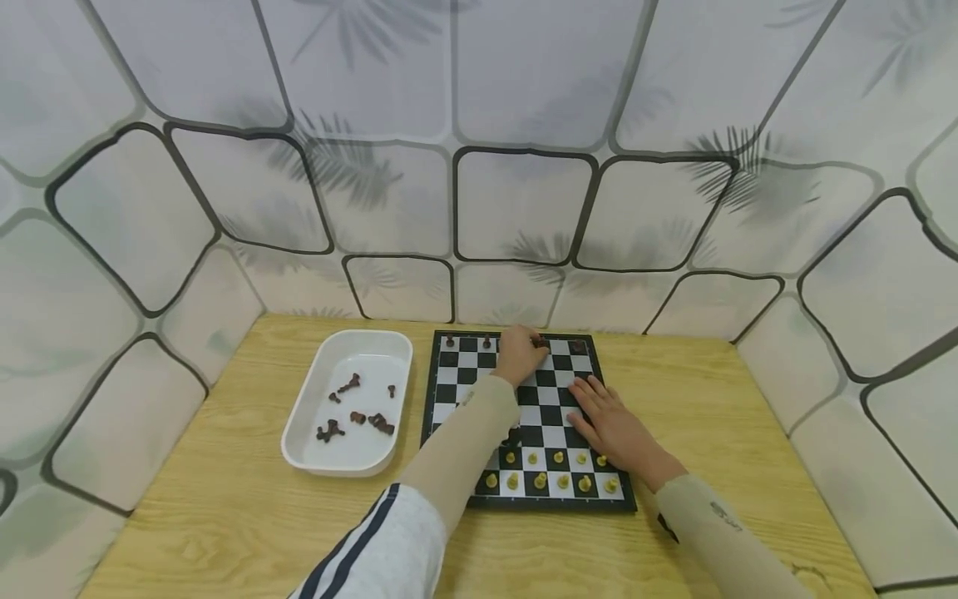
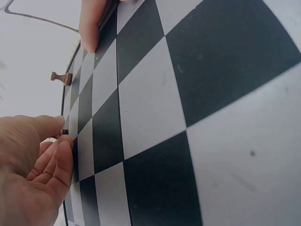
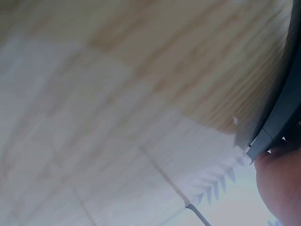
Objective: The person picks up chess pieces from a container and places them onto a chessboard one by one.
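My left hand (image 1: 518,356) reaches over the chessboard (image 1: 554,504) to its far row and pinches a small dark brown chess piece (image 1: 539,342) between thumb and fingers. In the left wrist view, that piece (image 2: 64,133) is mostly hidden by the fingertips, so I cannot tell its kind. A brown rook (image 2: 62,78) stands beyond it at the board's edge. My right hand (image 1: 617,424) rests with extended fingers on the right side of the board. Two other dark pieces, one (image 1: 450,341) at the far left corner and one (image 1: 486,342) beside it, stand in the far row.
A white plastic tray (image 1: 299,445) left of the board holds several dark brown pieces (image 1: 377,423), lying loose. Several yellow pieces (image 1: 540,480) stand in two rows at the near side. The wooden table (image 1: 209,507) meets a patterned wall covering (image 1: 524,208) behind.
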Motion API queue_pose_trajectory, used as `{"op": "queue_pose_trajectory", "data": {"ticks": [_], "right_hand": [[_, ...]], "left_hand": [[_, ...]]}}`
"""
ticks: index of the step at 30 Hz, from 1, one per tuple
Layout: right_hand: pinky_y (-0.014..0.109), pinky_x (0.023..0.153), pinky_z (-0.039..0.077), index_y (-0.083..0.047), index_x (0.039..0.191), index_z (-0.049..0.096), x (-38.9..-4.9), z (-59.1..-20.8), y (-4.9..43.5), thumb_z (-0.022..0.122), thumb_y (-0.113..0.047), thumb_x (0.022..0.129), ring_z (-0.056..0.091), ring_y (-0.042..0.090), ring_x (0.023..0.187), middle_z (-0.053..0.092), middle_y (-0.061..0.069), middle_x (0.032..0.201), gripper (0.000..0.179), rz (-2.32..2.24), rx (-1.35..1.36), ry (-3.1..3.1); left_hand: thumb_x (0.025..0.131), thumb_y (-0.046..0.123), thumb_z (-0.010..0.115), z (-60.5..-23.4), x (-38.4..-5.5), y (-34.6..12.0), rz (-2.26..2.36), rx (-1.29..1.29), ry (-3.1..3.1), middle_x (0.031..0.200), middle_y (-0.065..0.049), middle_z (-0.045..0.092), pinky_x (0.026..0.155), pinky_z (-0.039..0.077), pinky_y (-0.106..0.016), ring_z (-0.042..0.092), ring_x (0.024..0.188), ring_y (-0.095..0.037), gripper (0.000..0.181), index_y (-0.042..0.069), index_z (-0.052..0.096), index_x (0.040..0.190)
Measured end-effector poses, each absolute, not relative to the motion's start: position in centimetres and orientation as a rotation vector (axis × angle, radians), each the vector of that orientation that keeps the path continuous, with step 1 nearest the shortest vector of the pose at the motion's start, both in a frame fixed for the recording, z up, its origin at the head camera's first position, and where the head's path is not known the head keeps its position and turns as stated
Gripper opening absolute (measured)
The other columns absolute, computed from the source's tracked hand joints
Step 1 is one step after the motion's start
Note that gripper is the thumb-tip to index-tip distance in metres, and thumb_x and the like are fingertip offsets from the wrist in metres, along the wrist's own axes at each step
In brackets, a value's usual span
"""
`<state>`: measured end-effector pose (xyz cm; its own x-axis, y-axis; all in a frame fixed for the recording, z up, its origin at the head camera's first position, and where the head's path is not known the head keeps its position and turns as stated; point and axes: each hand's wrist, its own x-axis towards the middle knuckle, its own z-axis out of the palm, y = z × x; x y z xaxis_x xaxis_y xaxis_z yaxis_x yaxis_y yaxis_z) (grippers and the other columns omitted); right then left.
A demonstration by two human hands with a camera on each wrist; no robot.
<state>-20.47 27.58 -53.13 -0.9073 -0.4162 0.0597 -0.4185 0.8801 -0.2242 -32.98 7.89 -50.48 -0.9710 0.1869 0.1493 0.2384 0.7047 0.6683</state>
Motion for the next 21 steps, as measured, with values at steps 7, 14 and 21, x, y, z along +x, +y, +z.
{"op": "queue_pose_trajectory", "data": {"ticks": [7, 14, 21], "right_hand": [[0.063, 0.126, 0.027, 0.001, 0.160, 0.039, -20.4, -53.1, 27.6, 0.051, -0.036, 0.111, 0.028, 0.044, 0.158, 0.039, 0.022, 0.167, 0.063, 0.351, 0.672, -3.031], [0.064, 0.126, 0.028, 0.001, 0.160, 0.039, -20.5, -53.1, 27.5, 0.050, -0.036, 0.112, 0.028, 0.045, 0.158, 0.039, 0.023, 0.167, 0.062, 0.358, 0.684, -3.018], [0.064, 0.125, 0.028, 0.002, 0.159, 0.040, -20.4, -53.1, 27.5, 0.050, -0.035, 0.112, 0.029, 0.047, 0.157, 0.041, 0.024, 0.166, 0.061, 0.369, 0.683, -3.009]], "left_hand": [[0.100, 0.024, 0.072, -48.6, -32.6, 7.3, -1.215, -0.443, -2.779, 0.111, -0.017, 0.080, 0.089, 0.062, -0.039, 0.077, 0.098, -0.027, 0.035, -0.003, 0.075, 0.122], [0.104, 0.022, 0.065, -44.8, -32.6, 5.5, -1.255, -0.579, -2.655, 0.099, -0.015, 0.079, 0.081, 0.062, -0.038, 0.074, 0.085, -0.026, 0.030, 0.000, 0.076, 0.120], [0.105, 0.022, 0.063, -42.6, -31.9, 2.7, -1.275, -0.705, -2.645, 0.104, -0.010, 0.078, 0.084, 0.059, -0.037, 0.072, 0.093, -0.024, 0.023, 0.007, 0.078, 0.113]]}}
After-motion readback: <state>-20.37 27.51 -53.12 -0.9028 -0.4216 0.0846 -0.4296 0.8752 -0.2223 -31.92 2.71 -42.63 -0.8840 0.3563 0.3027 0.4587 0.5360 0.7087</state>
